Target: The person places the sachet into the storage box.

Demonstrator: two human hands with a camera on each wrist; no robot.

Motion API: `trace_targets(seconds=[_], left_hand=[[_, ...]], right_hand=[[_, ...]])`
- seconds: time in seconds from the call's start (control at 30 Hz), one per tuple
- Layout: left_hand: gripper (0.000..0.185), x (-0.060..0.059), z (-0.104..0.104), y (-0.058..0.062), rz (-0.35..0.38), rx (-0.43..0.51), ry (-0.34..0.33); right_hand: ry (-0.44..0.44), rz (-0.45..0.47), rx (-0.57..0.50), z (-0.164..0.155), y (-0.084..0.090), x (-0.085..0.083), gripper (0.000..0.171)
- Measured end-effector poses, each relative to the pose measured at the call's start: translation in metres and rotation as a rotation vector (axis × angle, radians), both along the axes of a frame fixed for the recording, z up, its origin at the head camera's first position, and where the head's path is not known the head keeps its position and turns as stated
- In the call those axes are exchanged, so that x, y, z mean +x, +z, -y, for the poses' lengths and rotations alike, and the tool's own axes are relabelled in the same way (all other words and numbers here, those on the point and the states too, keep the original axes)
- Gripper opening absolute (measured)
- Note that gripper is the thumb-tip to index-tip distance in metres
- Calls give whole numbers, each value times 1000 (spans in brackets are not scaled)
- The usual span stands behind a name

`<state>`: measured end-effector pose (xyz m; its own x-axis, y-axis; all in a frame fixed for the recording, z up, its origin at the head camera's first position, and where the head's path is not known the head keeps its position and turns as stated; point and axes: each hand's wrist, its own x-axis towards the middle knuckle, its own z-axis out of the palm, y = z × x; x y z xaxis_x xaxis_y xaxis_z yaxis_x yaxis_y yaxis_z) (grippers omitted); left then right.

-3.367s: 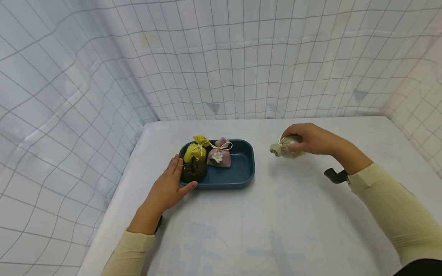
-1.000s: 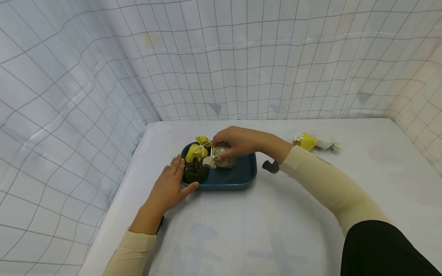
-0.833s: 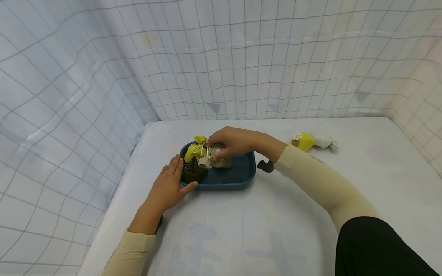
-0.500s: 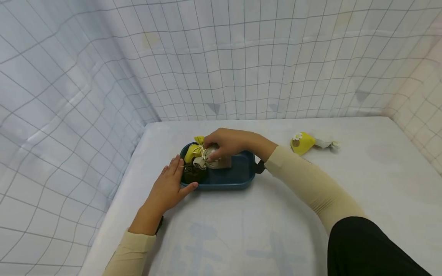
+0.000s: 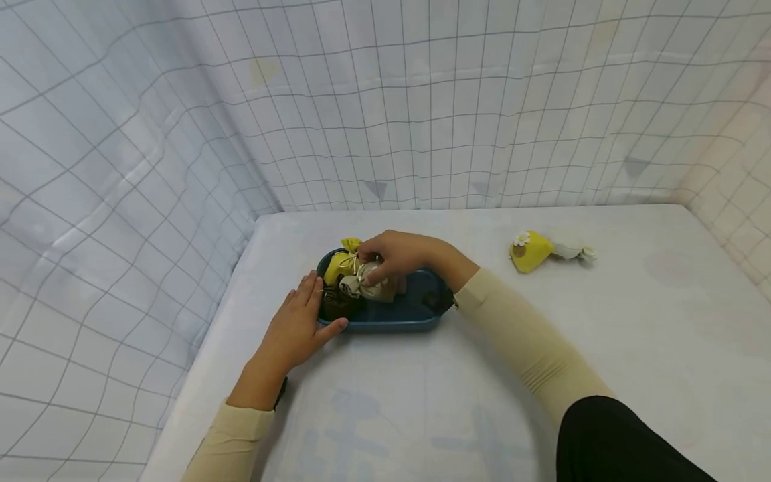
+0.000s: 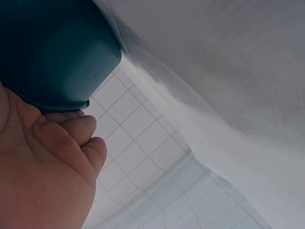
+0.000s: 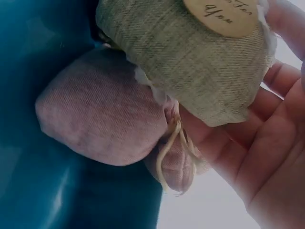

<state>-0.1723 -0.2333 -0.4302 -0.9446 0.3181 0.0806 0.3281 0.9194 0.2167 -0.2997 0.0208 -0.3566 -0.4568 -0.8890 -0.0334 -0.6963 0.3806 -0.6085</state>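
A blue oblong tray (image 5: pixel 409 314) stands on the white table. My left hand (image 5: pixel 293 328) lies along its left end, fingers straight, thumb at the front rim. In the right wrist view, my right hand (image 7: pixel 271 138) holds a grey-green cloth sachet (image 7: pixel 190 67) with a round paper label, over a pink sachet (image 7: pixel 100 109) tied with cord. From the head view, my right hand (image 5: pixel 400 256) pinches that sachet near its tied neck, inside the tray. To its left sit a yellow sachet (image 5: pixel 337 268) and a dark brown sachet (image 5: pixel 340 304); the pink one is mostly covered.
On the table to the right lie a yellow sachet with a white flower (image 5: pixel 531 252) and a pale grey sachet (image 5: pixel 569 250), side by side. A white grid-patterned curtain (image 5: pixel 446 134) encloses the table at the back and sides.
My right hand has carried the grey-green sachet from the right of the table into the tray, lately shifting slightly left and nearer. My left hand has stayed on the tray.
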Motion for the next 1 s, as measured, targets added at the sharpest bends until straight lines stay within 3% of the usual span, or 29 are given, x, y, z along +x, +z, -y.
trace_targets(seconds=[0.33, 0.7, 1.0], left_hand=[[101, 0, -1, 1, 9, 5, 4], [101, 0, -1, 0, -1, 1, 0], [101, 0, -1, -1, -1, 3, 5]], right_hand=[[-14, 14, -32, 0, -7, 3, 22], [28, -7, 161, 6, -11, 10, 18], [109, 71, 198, -1, -9, 10, 20]])
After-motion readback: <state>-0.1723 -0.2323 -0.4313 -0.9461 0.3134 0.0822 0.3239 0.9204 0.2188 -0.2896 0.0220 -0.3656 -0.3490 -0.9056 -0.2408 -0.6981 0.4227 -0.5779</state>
